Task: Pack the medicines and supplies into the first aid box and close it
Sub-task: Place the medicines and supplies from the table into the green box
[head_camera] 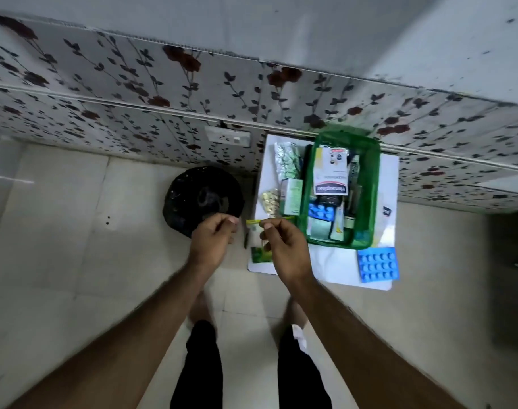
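A green first aid box [375,184] stands open on a small white table [334,270], filled with cartons, tubes and a blue blister strip. Beside it on the left lie silver blister strips [285,159], a green carton [291,196] and a strip of yellow pills [270,201]. Another blue blister strip [378,264] lies at the table's front right. My right hand [284,246] pinches the yellow top edge of a small green sachet [259,249] that hangs over the table's left front corner. My left hand [215,236] is beside it with fingers curled; whether it touches the sachet is unclear.
A bin lined with a black bag [203,197] stands on the tiled floor just left of the table. A floral-papered wall with a socket plate [228,137] runs behind. A dark object [510,278] sits at the right edge. My legs are below.
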